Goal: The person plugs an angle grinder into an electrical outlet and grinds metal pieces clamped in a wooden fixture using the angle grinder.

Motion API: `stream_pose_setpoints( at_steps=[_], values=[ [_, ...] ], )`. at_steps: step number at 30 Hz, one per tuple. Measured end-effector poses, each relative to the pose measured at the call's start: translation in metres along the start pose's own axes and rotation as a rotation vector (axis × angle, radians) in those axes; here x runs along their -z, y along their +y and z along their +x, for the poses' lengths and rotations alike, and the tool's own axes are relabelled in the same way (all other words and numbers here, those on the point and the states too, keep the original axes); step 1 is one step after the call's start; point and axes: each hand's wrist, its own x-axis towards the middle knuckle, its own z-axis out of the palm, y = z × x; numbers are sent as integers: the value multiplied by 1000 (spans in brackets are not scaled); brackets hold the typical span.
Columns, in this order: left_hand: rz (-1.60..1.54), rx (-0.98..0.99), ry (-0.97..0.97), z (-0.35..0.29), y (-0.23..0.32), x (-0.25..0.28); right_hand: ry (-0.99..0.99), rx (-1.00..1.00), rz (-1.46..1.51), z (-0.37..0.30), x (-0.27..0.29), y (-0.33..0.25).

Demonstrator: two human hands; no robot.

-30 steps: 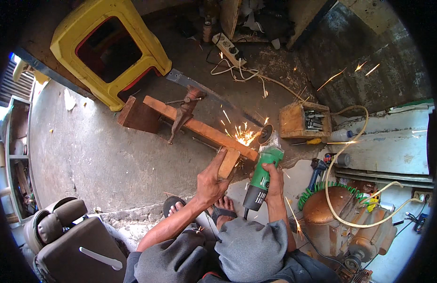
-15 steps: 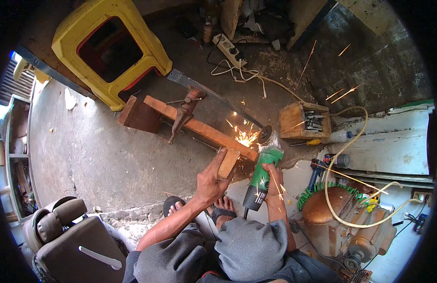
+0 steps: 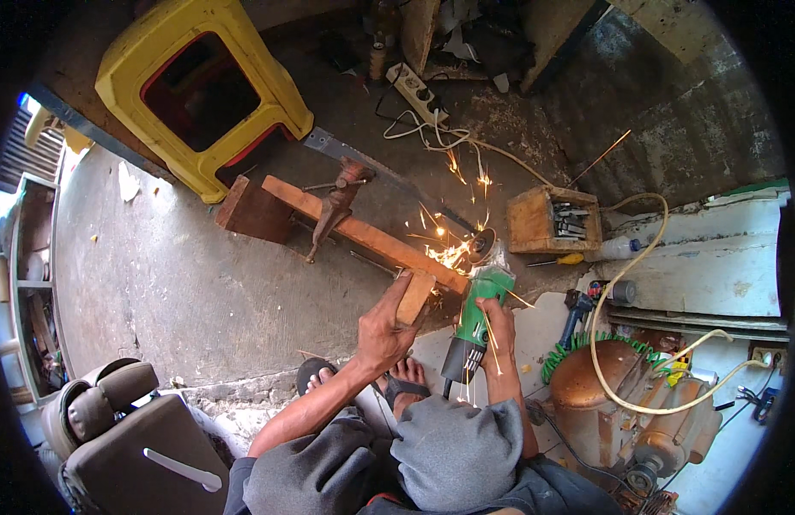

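My right hand (image 3: 500, 335) is wrapped round the body of a green angle grinder (image 3: 490, 292). Its disc (image 3: 481, 246) meets the near end of a long dark metal strip (image 3: 397, 176), and sparks (image 3: 451, 254) fly from there. Closed on a short wooden block (image 3: 415, 297), my left hand (image 3: 384, 330) stays beside the end of a wooden beam (image 3: 389, 245); whether block and beam are joined I cannot tell. A rusty clamp (image 3: 335, 202) sits on the beam, next to the metal strip. The right fingers are partly hidden by the grinder.
A yellow plastic stool (image 3: 243, 112) stands at the far left, near the strip's far end. A wooden box of metal pieces (image 3: 535, 223), a power strip (image 3: 414, 90) and a cordless drill (image 3: 576, 313) lie around. A rusty compressor (image 3: 599, 378) with hoses is at right, a brown chair (image 3: 148, 455) near left.
The spray of sparks has changed shape, with more rising above the disc. My hands, the grinder and the wooden block stay almost in place.
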Motion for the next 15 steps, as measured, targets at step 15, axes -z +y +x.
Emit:
stream_pose_setpoints(
  at_steps=[15],
  values=[
    [5, -17, 21, 0, -4, 1, 24, -10, 11, -6, -6, -2]
  ],
)
